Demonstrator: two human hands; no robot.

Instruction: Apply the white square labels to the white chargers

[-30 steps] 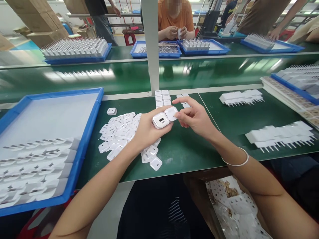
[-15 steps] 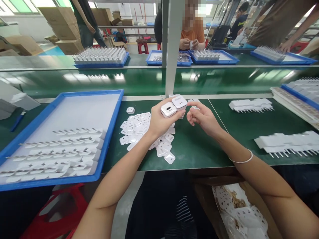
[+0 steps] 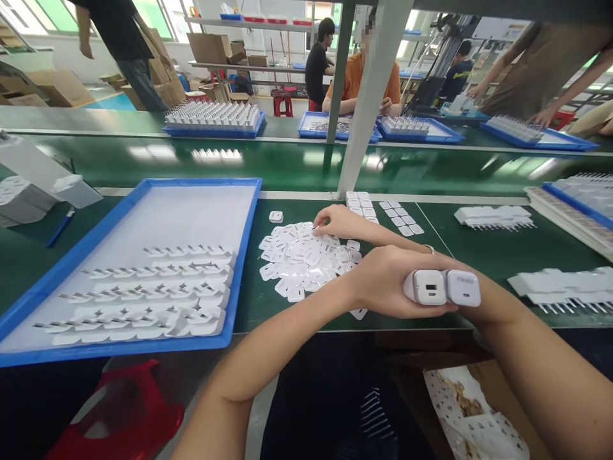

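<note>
A: Gripping what with the left hand point(image 3: 383, 279)?

B: Clasping a two-port USB charger housing point(image 3: 430, 287) and, touching it, a single-slot housing point(image 3: 463, 288). Closed round them with curled fingers, showing port faces to the camera. Crossed in front of the right forearm.

A: And with the right hand point(image 3: 338, 220)?

B: Reaching down to a heap of white slotted face plates point(image 3: 301, 255), just under the fingertips. Curled, with thumb and index close together; cannot tell whether pinching a plate.

A: Seen around the right fingers?

B: To their left, near, a lone charger housing point(image 3: 276, 216). Farther left, a blue-rimmed tray point(image 3: 191, 214) bearing pronged white housings point(image 3: 211, 322). To their right, past the knuckles, a block of white housings point(image 3: 361, 203).

A: Past the left fingers?

B: Off rightward, more pronged housings point(image 3: 560, 281) on the green bench point(image 3: 479, 249).
</note>
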